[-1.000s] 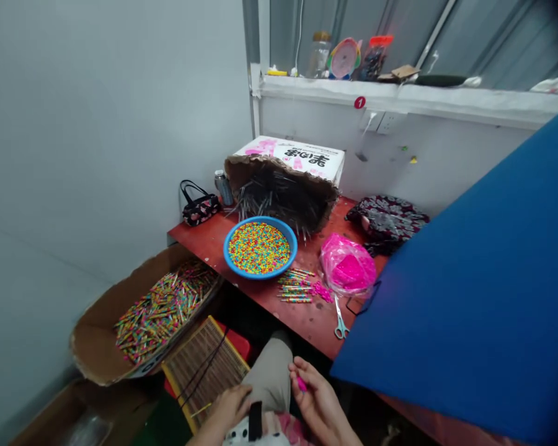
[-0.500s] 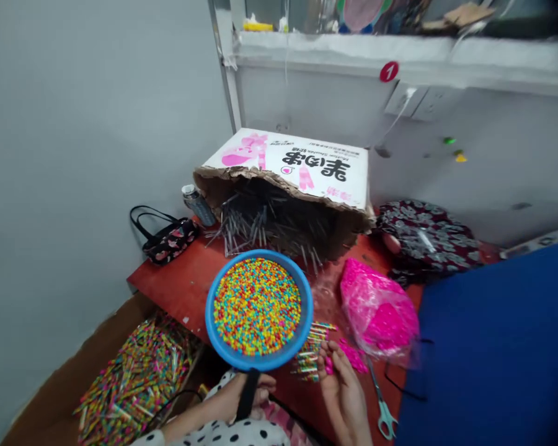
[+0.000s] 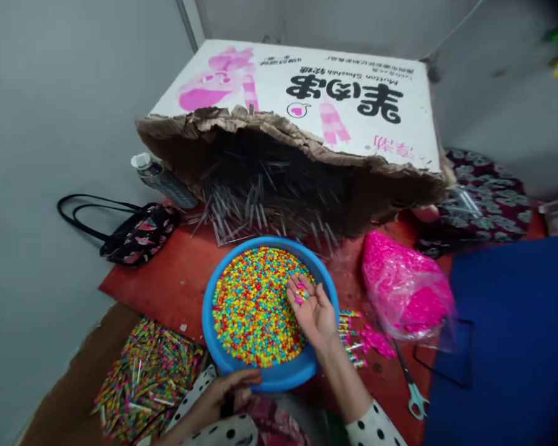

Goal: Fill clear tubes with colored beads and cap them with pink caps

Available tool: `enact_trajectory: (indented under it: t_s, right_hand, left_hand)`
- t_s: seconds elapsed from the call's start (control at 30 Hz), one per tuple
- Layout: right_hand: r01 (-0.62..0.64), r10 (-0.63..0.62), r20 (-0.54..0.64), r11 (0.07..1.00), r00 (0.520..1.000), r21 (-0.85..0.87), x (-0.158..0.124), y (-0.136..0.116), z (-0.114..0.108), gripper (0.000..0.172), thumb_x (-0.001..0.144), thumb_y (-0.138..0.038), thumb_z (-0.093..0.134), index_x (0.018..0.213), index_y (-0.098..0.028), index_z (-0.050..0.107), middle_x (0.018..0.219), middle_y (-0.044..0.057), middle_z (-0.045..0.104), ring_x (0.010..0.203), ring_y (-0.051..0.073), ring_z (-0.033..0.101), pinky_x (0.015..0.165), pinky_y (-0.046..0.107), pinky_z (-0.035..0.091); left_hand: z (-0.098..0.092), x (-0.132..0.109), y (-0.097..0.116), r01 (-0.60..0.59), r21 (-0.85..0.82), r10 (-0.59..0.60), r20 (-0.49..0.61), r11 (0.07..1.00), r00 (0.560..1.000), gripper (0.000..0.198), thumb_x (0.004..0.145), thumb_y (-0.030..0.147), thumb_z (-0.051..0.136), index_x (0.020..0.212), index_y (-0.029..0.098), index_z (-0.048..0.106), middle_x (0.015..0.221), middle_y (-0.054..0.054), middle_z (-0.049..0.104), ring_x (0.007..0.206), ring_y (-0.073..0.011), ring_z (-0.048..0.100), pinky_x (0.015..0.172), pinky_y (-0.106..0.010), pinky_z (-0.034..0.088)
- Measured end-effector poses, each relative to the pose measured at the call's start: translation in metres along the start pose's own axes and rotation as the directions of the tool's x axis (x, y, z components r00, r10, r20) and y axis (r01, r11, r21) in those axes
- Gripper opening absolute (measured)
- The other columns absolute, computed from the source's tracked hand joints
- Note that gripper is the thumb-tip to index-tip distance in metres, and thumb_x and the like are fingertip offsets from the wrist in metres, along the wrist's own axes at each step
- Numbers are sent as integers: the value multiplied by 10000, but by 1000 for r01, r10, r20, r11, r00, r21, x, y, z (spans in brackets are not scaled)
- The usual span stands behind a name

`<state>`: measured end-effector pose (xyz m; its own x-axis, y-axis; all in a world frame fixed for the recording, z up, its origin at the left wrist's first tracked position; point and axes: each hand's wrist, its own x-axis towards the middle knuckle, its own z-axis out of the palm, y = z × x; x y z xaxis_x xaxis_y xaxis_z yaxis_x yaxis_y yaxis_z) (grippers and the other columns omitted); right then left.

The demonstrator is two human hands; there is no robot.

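A blue basin (image 3: 214,347) full of small multicoloured beads (image 3: 255,310) stands at the table's front edge. My right hand (image 3: 310,306) is palm up over the right part of the beads, with a few pink and coloured pieces lying on its cupped fingers. At the basin's near rim is my left hand (image 3: 230,393), its fingers partly curled beside a dark strap; what it holds, if anything, is hidden. Right of the basin lie filled tubes (image 3: 353,359) and loose pink pieces (image 3: 376,342).
A torn-open carton (image 3: 279,93) of clear tubes stands behind the basin. On the left are a bottle (image 3: 162,179), a floral bag (image 3: 142,235) and a heap of filled tubes (image 3: 144,378). A bag of pink pieces (image 3: 407,288) and scissors (image 3: 415,396) lie to the right.
My right hand has moved left and up from beside the tubes to over the beads. My left hand has shifted slightly left. The view has moved closer to the carton.
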<state>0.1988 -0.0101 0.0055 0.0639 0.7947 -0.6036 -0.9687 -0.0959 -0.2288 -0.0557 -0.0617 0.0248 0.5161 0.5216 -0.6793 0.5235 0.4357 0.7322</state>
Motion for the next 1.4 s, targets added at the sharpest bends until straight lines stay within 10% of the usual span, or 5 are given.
enact_trajectory:
  t_s: [0.43,0.7,0.9,1.17,1.4]
  right_hand:
    - [189,-127,222,939,967,-286,-15,15,-11,384,791,-469,592,1078,-218,642,1273,61,562,1252,226,432,1058,411,305]
    - [665,-517,581,-31,628,-746,-15,24,-28,177,790,-323,595,895,-198,665,970,35,665,972,199,584,915,379,405]
    - [595,-527,704,-396,476,-699,-25,32,-22,83,687,-191,645,771,-188,645,860,29,651,876,187,587,857,348,424]
    - [642,-882,254,70,398,-763,-146,-7,-113,349,682,-371,693,951,-157,634,812,47,666,677,162,634,591,299,532]
    - [527,-821,-187,502,539,-686,-145,8,-212,442,612,-285,754,1003,-147,602,760,43,662,610,180,663,470,281,558]
  left_hand:
    - [-5,9,-31,-352,23,347,120,936,930,327,869,353,472,1152,497,550,1053,59,694,820,-172,694,733,-264,553]
    - [9,23,-56,-749,567,875,97,342,474,473,821,146,557,1257,319,491,1097,6,679,934,-132,663,826,-180,515]
    - [15,29,-64,-756,611,936,65,237,346,431,836,139,545,1251,241,485,1145,-35,651,1014,-139,628,903,-230,489]
    - [72,37,-75,-847,510,871,472,-146,134,455,852,123,481,1296,212,439,1305,-100,531,1206,-176,494,983,-276,438]
    - [173,164,-8,-698,665,803,248,265,542,1125,588,618,676,1394,17,172,1469,-303,118,1367,-408,24,1082,-556,166]
